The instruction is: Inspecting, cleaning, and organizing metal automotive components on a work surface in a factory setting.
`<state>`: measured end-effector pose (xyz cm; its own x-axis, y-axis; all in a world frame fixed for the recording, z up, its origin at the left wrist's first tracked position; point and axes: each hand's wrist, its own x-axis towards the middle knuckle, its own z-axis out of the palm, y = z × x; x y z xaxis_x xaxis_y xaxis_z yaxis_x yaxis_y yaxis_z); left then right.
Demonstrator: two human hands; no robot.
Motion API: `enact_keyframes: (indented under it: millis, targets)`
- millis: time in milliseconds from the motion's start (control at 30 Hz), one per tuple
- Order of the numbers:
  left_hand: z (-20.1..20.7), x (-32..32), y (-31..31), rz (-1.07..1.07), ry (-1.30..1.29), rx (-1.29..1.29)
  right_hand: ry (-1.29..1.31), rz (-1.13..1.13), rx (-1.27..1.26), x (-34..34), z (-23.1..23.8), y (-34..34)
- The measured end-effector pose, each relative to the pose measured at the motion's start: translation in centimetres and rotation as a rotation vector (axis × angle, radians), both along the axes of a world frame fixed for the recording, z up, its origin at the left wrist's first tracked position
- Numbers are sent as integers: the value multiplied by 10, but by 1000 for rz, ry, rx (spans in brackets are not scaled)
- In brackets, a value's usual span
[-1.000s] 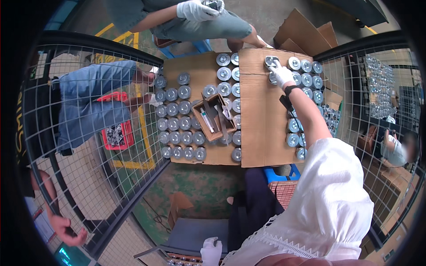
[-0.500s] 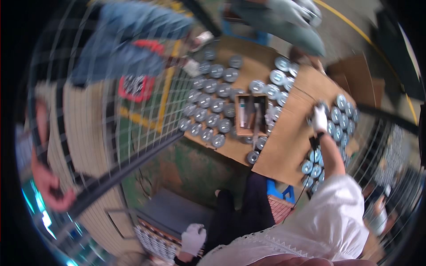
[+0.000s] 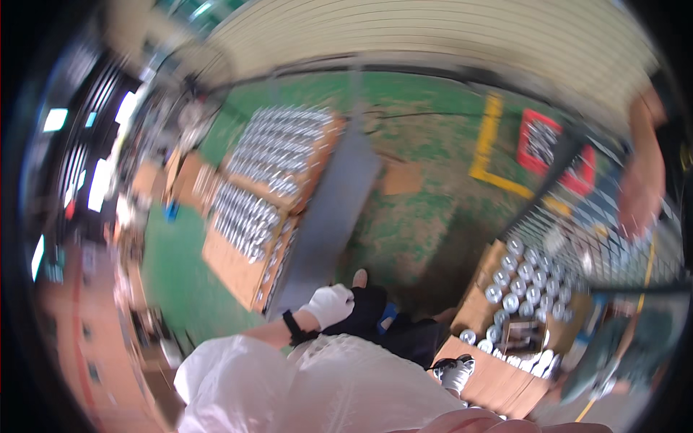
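Observation:
My left hand (image 3: 332, 306), in a white glove with a dark band at the wrist, is above my lap beside the grey panel of the stacked pallet. Its fingers are curled in, and nothing shows in them. On the right, my white-gloved right hand (image 3: 455, 377) is over the cardboard sheet (image 3: 498, 382) on the table. Its fingers close around a small round metal part (image 3: 466, 359); blur hides the detail. Beyond it, several round silver metal parts (image 3: 533, 294) stand in rows on cardboard, around a small open box (image 3: 525, 336).
To the left, cardboard layers (image 3: 234, 265) carry rows of silver parts (image 3: 278, 151), with a grey panel (image 3: 336, 202) alongside. A red crate (image 3: 540, 141) of metal pieces stands behind the wire mesh fence (image 3: 556, 238). Another person's arm (image 3: 641, 177) shows at upper right.
My view has swung left, bringing the stacked pallet to the middle and the table to the lower right. My right hand now appears closer to my body; my left remains by my lap.

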<state>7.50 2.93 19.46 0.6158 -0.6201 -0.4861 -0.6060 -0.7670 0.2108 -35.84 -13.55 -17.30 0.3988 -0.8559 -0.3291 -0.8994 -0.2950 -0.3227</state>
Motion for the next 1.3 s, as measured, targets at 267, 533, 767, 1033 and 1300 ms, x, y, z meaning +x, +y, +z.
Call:
enact_keyframes:
  millis: [267,533,767,1033,1300]
  targets:
    - [-50,153,309,796,-377,24,-621,171,202,341,114,-30]
    - [-153,293,578,1412,-488,48,-339,1112,-43,710,311,202]
    - [-225,383,575,1558,-667,172,-538,1558,19,926,368,425]
    - [-214,390,572,1623,-506,153,-475,1945,-48,1111,299,643]
    - [-208,393,576,1629,-383,151,-210,2066,-237,1195,185,755]
